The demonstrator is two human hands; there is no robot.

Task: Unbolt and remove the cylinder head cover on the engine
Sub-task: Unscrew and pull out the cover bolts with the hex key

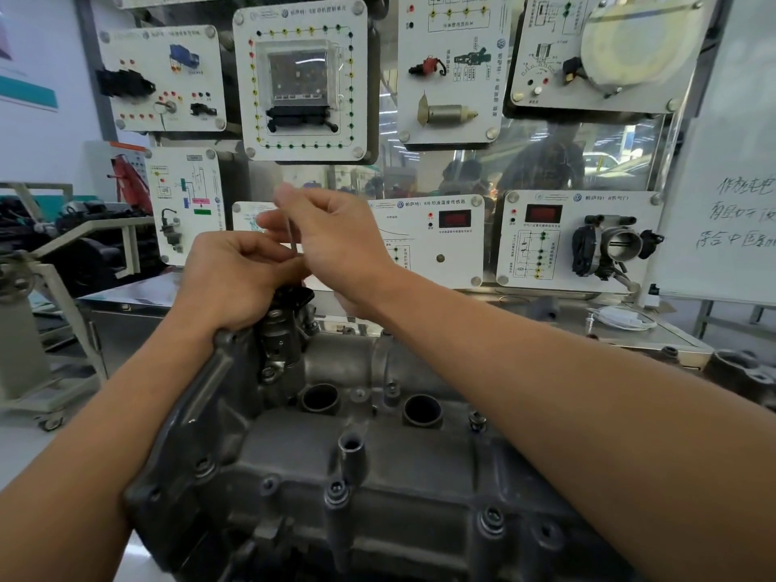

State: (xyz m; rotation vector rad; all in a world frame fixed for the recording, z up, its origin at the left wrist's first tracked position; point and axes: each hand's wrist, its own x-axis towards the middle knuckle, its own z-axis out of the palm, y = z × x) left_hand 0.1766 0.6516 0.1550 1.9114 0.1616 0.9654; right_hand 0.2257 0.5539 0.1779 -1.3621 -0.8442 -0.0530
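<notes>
The cylinder head cover (378, 455) fills the lower middle of the view, a grey cast metal piece sitting on the engine. Both forearms reach across it towards its far left corner.

At that corner a metal fitting with a black cap (281, 333) stands upright on the cover. The left hand (235, 279) hovers directly above the cap, fingers curled, pinching the lower end of a thin metal rod (292, 241). The rod stands nearly upright. The right hand (336, 241) is just right of the left hand and slightly higher, with its fingertips closed on the upper part of the rod; they are blurred, so the exact grip is hard to make out.

Two round open wells (320, 397) (422, 409) lie in the cover's far half. Bolts (337, 489) (492, 518) sit in bosses along its near edge.

Behind the cover runs a metal bench (655, 329), and above that hang white training panels, one of which carries a throttle body (617, 243). A whiteboard (735, 203) with handwriting stands beyond the cover's far right end.
</notes>
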